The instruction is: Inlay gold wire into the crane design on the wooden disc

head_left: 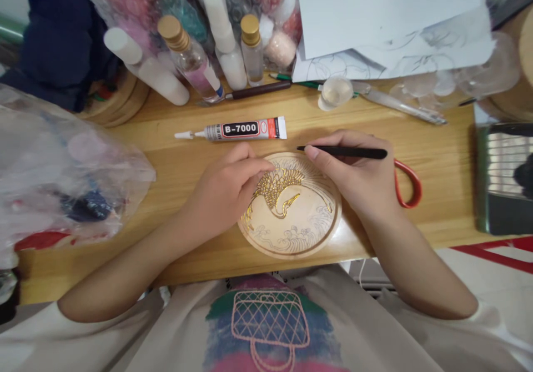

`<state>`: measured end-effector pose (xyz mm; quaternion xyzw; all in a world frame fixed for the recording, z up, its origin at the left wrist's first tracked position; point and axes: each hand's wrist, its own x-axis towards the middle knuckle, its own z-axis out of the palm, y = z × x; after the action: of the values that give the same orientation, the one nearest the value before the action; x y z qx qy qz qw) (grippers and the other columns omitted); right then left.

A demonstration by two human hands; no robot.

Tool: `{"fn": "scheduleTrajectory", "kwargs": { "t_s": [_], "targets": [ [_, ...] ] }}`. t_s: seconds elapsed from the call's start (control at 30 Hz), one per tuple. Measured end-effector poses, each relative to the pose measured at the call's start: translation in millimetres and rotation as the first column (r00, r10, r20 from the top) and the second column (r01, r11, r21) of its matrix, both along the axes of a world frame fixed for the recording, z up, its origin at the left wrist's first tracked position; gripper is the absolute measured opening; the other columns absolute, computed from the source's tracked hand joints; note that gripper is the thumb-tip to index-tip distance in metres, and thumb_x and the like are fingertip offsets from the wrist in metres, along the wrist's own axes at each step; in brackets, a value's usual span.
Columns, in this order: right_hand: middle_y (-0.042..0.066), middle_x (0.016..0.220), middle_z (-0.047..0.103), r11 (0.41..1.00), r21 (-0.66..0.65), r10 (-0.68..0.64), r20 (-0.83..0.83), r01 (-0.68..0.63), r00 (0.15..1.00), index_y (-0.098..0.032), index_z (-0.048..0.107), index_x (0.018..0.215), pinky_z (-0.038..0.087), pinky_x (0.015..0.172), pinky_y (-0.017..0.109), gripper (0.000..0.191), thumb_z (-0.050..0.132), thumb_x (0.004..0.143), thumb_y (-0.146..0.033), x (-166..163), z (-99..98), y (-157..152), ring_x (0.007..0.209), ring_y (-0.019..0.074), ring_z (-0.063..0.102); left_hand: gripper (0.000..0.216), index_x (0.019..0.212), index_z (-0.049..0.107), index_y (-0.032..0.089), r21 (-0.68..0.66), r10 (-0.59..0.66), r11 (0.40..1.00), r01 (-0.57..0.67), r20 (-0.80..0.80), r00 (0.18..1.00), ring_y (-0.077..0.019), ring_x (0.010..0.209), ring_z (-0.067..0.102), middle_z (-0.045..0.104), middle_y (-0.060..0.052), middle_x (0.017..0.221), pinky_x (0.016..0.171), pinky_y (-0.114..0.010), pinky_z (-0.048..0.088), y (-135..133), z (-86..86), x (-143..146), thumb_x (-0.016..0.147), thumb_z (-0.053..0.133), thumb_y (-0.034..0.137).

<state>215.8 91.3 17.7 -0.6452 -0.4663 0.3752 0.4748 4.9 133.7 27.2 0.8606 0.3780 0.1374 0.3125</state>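
Note:
A round wooden disc (308, 225) with a drawn crane, partly outlined in gold wire, lies near the table's front edge. My left hand (225, 191) rests on the disc's left side, its fingers pinched together on the gold wing. My right hand (353, 177) lies over the disc's right rim and grips a thin black tool (353, 152), whose tip points left above the crane. A tube of B-7000 glue (237, 130) lies just beyond both hands.
Red-handled scissors (410, 186) lie under my right wrist. Bottles with gold caps (187, 55), white tubes, bags of beads and sketched papers (391, 22) crowd the back. A plastic bag (62, 177) sits left, a dark tray (503, 177) right.

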Motion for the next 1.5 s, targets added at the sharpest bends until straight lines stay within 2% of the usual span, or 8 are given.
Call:
{"fn": "scheduleTrajectory", "kwargs": {
  "t_s": [0.17, 0.63, 0.97, 1.27, 1.5],
  "targets": [
    [-0.001, 0.068, 0.074, 1.000, 0.014, -0.013, -0.004, 0.013, 1.000, -0.031, 0.074, 0.069, 0.053, 0.053, 0.033, 0.011, 0.083, 0.072, -0.026, -0.5, -0.7, 0.3, 0.060, 0.0178, 0.066, 0.028, 0.104, 0.070, 0.020, 0.025, -0.013, 1.000, 0.013, 0.013, 1.000, -0.0136, 0.081, 0.059, 0.061, -0.002, 0.091, 0.074, -0.025, 0.048, 0.3, 0.0, -0.7, 0.093, 0.047, 0.009],
    [0.000, 0.072, 0.076, 0.999, 0.030, 0.030, 0.038, -0.031, 0.999, -0.032, 0.073, 0.072, 0.055, 0.054, 0.034, 0.009, 0.081, 0.076, -0.031, 1.8, -2.2, -0.3, 0.063, 0.0191, 0.068, 0.029, 0.105, 0.071, 0.021, -0.017, -0.004, 1.000, 0.004, 0.000, 1.000, -0.0147, 0.082, 0.060, 0.064, -0.002, 0.095, 0.076, -0.027, 0.050, 2.0, 0.2, -0.4, 0.094, 0.046, 0.012],
    [-0.001, 0.070, 0.074, 1.000, 0.017, 0.000, 0.003, -0.001, 1.000, -0.029, 0.074, 0.071, 0.052, 0.054, 0.033, 0.009, 0.082, 0.074, -0.027, 0.0, -1.2, -0.6, 0.061, 0.0172, 0.065, 0.029, 0.104, 0.071, 0.021, -0.030, 0.008, 1.000, -0.008, 0.002, 1.000, -0.0138, 0.080, 0.059, 0.064, -0.002, 0.095, 0.073, -0.026, 0.049, 2.2, 0.7, -0.1, 0.093, 0.046, 0.011],
    [-0.001, 0.070, 0.074, 1.000, 0.018, 0.014, 0.029, -0.015, 0.999, -0.032, 0.073, 0.070, 0.053, 0.053, 0.034, 0.010, 0.082, 0.075, -0.031, 0.8, -1.9, 0.0, 0.061, 0.0189, 0.066, 0.029, 0.103, 0.071, 0.022, 0.014, -0.003, 1.000, 0.003, -0.013, 1.000, -0.0150, 0.082, 0.060, 0.065, -0.002, 0.095, 0.075, -0.027, 0.050, 1.0, -0.1, 0.3, 0.094, 0.046, 0.013],
    [-0.001, 0.070, 0.075, 0.999, 0.019, 0.028, -0.002, -0.028, 1.000, -0.031, 0.074, 0.069, 0.056, 0.057, 0.033, 0.011, 0.081, 0.074, -0.024, 0.1, -0.4, -1.1, 0.063, 0.0182, 0.068, 0.030, 0.103, 0.071, 0.020, 0.063, -0.027, 0.998, 0.028, -0.019, 0.999, -0.0151, 0.083, 0.061, 0.064, -0.003, 0.095, 0.073, -0.027, 0.049, -0.5, -0.3, 0.5, 0.094, 0.044, 0.012]
  ]
}}
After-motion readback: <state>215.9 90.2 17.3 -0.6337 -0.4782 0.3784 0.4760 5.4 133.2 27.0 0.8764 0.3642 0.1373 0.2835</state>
